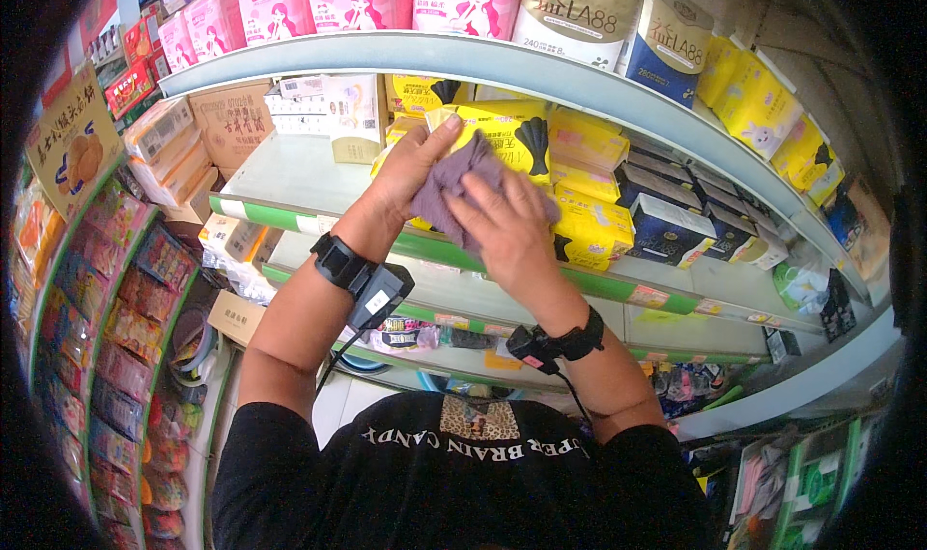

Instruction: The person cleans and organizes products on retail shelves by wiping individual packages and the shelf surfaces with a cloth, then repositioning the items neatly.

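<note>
A yellow sanitary pad pack point(518, 126) with black shapes printed on it is tilted up in front of the middle shelf. My left hand point(402, 170) grips its left side, thumb on top. A purple-grey cloth point(460, 188) lies bunched against the pack's face and covers part of it. My right hand point(507, 224), slightly blurred, presses the cloth onto the pack with spread fingers. Just right of it, another yellow pack point(590, 228) sits at the shelf's front. My left fingertips are hidden behind the pack.
The upper shelf edge point(405, 41) curves above my hands, with pink packs point(471, 3) on it. Dark blue packs point(670, 231) stand to the right. White boxes point(355, 115) and a brown carton point(230, 119) are at left. A snack rack point(123, 333) rises beside my left arm.
</note>
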`<move>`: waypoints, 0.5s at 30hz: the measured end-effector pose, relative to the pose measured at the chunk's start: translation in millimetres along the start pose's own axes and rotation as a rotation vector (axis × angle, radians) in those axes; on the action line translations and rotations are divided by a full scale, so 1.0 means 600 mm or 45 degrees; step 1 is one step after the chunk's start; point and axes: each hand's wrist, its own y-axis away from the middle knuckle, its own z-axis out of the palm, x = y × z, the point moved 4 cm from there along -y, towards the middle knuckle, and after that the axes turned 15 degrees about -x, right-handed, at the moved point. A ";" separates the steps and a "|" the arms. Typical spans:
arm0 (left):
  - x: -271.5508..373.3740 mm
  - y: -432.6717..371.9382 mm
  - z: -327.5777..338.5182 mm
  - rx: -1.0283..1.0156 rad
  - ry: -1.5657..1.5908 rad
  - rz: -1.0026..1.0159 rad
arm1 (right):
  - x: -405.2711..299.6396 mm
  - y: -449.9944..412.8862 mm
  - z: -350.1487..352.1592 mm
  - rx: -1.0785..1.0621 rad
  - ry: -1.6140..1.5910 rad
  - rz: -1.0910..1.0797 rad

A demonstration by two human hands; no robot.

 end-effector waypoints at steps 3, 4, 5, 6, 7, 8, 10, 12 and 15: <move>-0.002 -0.005 0.005 0.010 0.004 0.093 | -0.005 0.012 0.016 -0.015 -0.140 -0.026; -0.002 -0.005 0.006 0.011 0.002 0.095 | -0.007 0.016 0.016 -0.009 -0.119 -0.013; -0.001 -0.006 0.008 0.001 0.032 0.124 | -0.008 0.022 0.016 -0.007 -0.119 -0.014; 0.000 -0.009 0.011 -0.015 0.063 0.152 | -0.004 0.030 0.015 -0.036 -0.194 0.011; 0.002 -0.011 0.009 -0.021 0.063 0.153 | 0.000 0.040 0.014 -0.065 -0.267 0.036; 0.009 -0.014 0.000 -0.047 0.119 0.186 | 0.003 0.054 0.011 -0.059 -0.326 0.106; 0.031 -0.013 -0.027 -0.057 0.121 0.217 | 0.012 0.085 0.000 -0.038 -0.417 0.189; 0.058 -0.008 -0.047 0.092 -0.053 0.233 | 0.031 0.117 -0.020 -0.006 -0.535 0.347; 0.088 -0.004 -0.075 0.180 -0.221 0.286 | 0.060 0.170 -0.050 0.110 -0.698 0.593</move>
